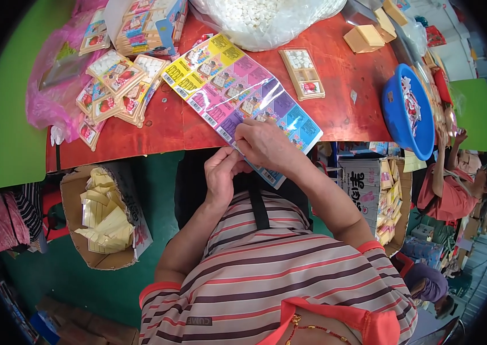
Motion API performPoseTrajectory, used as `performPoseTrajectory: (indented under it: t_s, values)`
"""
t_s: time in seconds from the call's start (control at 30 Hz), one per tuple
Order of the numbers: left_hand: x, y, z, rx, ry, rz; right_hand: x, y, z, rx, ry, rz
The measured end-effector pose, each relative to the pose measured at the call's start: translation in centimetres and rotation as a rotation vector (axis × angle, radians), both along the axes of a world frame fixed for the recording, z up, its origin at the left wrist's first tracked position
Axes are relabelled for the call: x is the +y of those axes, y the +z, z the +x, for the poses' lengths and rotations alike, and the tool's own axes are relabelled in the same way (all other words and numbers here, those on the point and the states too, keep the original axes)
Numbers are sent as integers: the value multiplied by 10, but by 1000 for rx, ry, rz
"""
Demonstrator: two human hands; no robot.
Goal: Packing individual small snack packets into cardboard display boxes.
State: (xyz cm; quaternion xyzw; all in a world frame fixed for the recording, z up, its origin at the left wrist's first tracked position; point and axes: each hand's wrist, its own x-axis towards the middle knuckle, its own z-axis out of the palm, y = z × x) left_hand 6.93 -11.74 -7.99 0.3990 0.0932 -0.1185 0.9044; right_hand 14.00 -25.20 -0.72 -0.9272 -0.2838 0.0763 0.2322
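A glossy sheet of printed labels (216,87), in yellow, pink, purple and blue bands, slants across the red table's near edge. Its lower corner hangs over my lap. My right hand (267,142) rests on the sheet's near part with fingers curled and pressed down on it. At the near edge, beside the purple band, my left hand (221,173) has its thumb and fingers pinched together on the sheet; its fingertips are partly hidden. Just beyond the sheet lies a small compartment tray (302,73) holding white pieces and a red-and-white packet.
Filled trays (118,80) are piled at the left on pink plastic, beside a box of packs (150,27). A clear bag of white pieces (266,20) sits at the back. On the right stand a blue basin (390,109) and pale trays (364,39). Cardboard boxes (71,190) flank my legs.
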Motion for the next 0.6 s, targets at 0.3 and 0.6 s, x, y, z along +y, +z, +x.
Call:
performPoseTrajectory:
  t_s: [0.3, 0.6]
  values:
    - [-6, 11, -2, 118, 42, -67, -7, -2, -8, -50, 28, 93]
    - [-1, 11, 1, 191, 50, -159, -22, 8, -20, -20, 140, 93]
